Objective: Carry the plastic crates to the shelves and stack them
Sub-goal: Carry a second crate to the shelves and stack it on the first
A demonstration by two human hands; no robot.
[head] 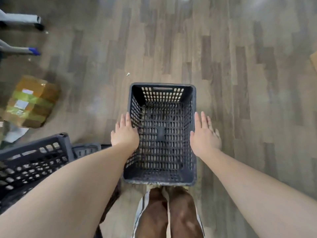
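Crate (161, 133) between flat left hand (124, 133), right hand (205, 136).

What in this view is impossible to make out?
Head view:
Shelves: none in frame, so where they stand is unknown.
Other crates: cut off by the left edge and covered by the left forearm; their number is unclear.
Cardboard box labels: blurred, unreadable.
Left hand and right hand: palms face away, so contact with the crate walls is unsure.
Floor scrap: too small to identify.

Brown trousers (154, 219) w/ white stripes (139, 212)
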